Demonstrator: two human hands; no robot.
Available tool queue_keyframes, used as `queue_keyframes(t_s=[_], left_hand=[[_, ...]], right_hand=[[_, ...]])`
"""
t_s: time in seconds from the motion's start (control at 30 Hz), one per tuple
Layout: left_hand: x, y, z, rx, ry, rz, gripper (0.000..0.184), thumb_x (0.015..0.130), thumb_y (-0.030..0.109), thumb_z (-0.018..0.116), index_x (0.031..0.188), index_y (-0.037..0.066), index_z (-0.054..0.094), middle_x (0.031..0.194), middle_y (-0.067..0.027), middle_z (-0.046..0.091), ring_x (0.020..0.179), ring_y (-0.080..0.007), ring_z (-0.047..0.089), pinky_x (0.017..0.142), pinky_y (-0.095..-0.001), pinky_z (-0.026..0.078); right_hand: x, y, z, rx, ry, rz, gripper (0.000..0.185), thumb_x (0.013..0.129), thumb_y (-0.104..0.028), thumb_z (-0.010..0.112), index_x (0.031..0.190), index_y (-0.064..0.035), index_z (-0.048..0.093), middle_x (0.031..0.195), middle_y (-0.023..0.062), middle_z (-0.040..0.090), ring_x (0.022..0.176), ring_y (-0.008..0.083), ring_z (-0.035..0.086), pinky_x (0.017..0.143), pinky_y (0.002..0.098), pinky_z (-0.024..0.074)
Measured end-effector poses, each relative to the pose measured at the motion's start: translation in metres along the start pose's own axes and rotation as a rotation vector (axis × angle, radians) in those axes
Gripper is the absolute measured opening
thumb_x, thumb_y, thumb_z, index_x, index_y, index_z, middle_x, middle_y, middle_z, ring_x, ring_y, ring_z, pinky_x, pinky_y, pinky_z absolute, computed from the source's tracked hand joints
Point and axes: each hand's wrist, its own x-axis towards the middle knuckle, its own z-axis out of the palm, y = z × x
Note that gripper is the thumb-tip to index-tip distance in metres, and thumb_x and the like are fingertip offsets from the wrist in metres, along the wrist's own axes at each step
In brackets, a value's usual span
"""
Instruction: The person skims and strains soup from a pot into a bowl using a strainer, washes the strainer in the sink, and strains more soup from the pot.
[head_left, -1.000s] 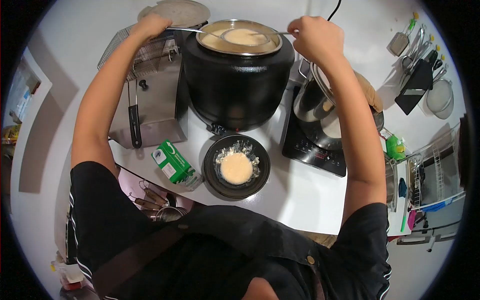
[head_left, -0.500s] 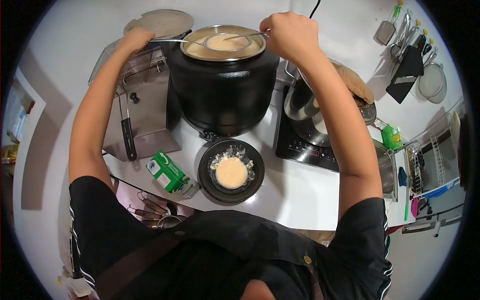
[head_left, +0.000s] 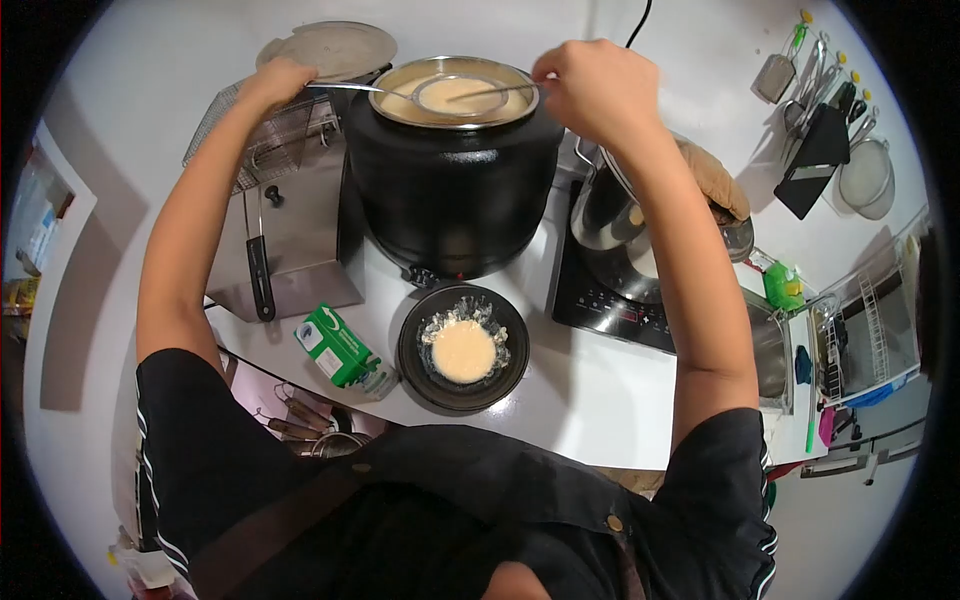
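Two hands work over a tall black warmer (head_left: 455,190), and the clearest change is on the right side. A second ago the right hand (head_left: 605,85) was out past the rim; it has since come in, so that its fingers are now at the right edge of the metal insert (head_left: 455,125). The thin metal utensil (head_left: 500,92) they pinch reaches farther across the round strainer (head_left: 462,114), its tip near the middle of the pale mixture (head_left: 440,92) there. That seems to bring more of the strainer within the utensil's sweep.

The left hand (head_left: 278,82) is at the other end, its fingers closed around the strainer's handle, which runs in over the left rim. The strainer sits level or nearly so within the insert's opening; whether it touches the liquid below I cannot tell. The right fingers are also closed, with no gap that I can see around the utensil.

Nearer the body, a dark bowl (head_left: 463,399) holds more pale liquid, with lumps around its inner side. A green and white carton (head_left: 340,350) lies just left of it on the white bench (head_left: 610,400), and a steel pot (head_left: 600,220) stands on the cooktop (head_left: 615,318) at right
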Motion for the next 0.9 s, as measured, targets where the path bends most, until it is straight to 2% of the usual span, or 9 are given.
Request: queue_keyframes(t_s=[0.1,0.2,0.43,0.5,0.53,0.6,0.7,0.83,0.9], left_hand=[[0.01,-0.002,-0.001,0.063,-0.047,0.116,0.046,0.077,0.041,0.046,0.093,0.002,0.065,0.1,-0.0217,0.062,0.094,-0.0393,0.058,0.08,-0.0443,0.044],[0.026,-0.024,0.015,0.099,0.023,0.103,0.048,0.076,0.042,0.047,0.092,0.0,0.064,0.098,-0.0218,0.062,0.092,-0.0387,0.058,0.079,-0.0439,0.044],[-0.009,0.004,-0.009,-0.042,0.017,-0.045,0.047,0.076,0.042,0.048,0.089,0.0,0.065,0.094,-0.0204,0.063,0.09,-0.0372,0.059,0.077,-0.0432,0.045],[-0.003,-0.002,-0.001,0.021,0.085,0.013,0.043,0.08,0.038,0.047,0.081,-0.001,0.064,0.083,-0.0213,0.062,0.075,-0.0357,0.059,0.07,-0.0426,0.044],[0.009,-0.013,0.008,0.019,0.08,0.013,0.043,0.08,0.038,0.047,0.081,-0.001,0.064,0.083,-0.0213,0.062,0.075,-0.0357,0.059,0.07,-0.0426,0.044],[0.021,-0.019,0.013,0.096,0.03,0.12,0.047,0.077,0.041,0.048,0.09,0.0,0.065,0.095,-0.0207,0.063,0.091,-0.0376,0.059,0.078,-0.0437,0.044],[0.008,-0.008,0.003,0.044,0.047,0.08,0.047,0.078,0.042,0.047,0.092,0.0,0.065,0.097,-0.0217,0.063,0.092,-0.0378,0.059,0.08,-0.044,0.044],[0.021,-0.016,0.012,0.09,0.028,0.095,0.046,0.079,0.04,0.047,0.094,0.0,0.064,0.099,-0.0234,0.062,0.094,-0.0384,0.058,0.08,-0.0439,0.044],[0.014,-0.009,0.006,-0.01,0.032,0.049,0.045,0.079,0.038,0.048,0.094,-0.001,0.064,0.098,-0.0243,0.062,0.093,-0.0386,0.058,0.08,-0.0429,0.044]], right_hand=[[0.007,0.009,0.016,-0.099,0.05,0.038,0.02,0.069,-0.014,0.061,0.084,-0.0205,0.072,0.073,0.0065,0.067,0.072,0.0255,0.064,0.063,0.0357,0.0497],[0.001,0.006,-0.005,-0.04,-0.053,0.059,0.018,0.069,-0.015,0.061,0.082,-0.0211,0.072,0.072,0.0077,0.067,0.072,0.0259,0.064,0.064,0.0359,0.0497],[0.002,0.003,0.001,-0.117,0.021,0.056,0.018,0.07,-0.015,0.061,0.082,-0.0211,0.072,0.073,0.0079,0.067,0.071,0.0256,0.064,0.062,0.0356,0.0495],[-0.004,0.0,-0.01,-0.042,-0.049,0.044,0.017,0.071,-0.015,0.061,0.083,-0.0209,0.072,0.073,0.0081,0.066,0.071,0.0265,0.064,0.062,0.0358,0.0493],[-0.004,-0.001,-0.005,-0.043,-0.054,0.044,0.017,0.071,-0.015,0.061,0.083,-0.0209,0.072,0.073,0.0081,0.066,0.071,0.0265,0.064,0.062,0.0358,0.0493],[-0.004,0.0,0.008,-0.036,0.076,-0.033,0.017,0.072,-0.015,0.06,0.083,-0.0206,0.072,0.073,0.0079,0.066,0.072,0.0265,0.064,0.062,0.0361,0.049],[-0.01,0.008,0.006,0.009,0.101,0.027,0.015,0.061,-0.012,0.062,0.074,-0.0148,0.07,0.073,0.0113,0.065,0.069,0.0306,0.064,0.059,0.0396,0.0499],[-0.024,0.01,0.001,0.037,0.136,0.06,0.018,0.063,-0.012,0.062,0.078,-0.017,0.07,0.077,0.0085,0.065,0.071,0.0292,0.064,0.06,0.0391,0.0499],[-0.034,0.019,0.009,0.066,0.333,0.065,0.02,0.065,-0.013,0.062,0.082,-0.0189,0.071,0.081,0.0059,0.065,0.074,0.028,0.063,0.061,0.0392,0.0493]])
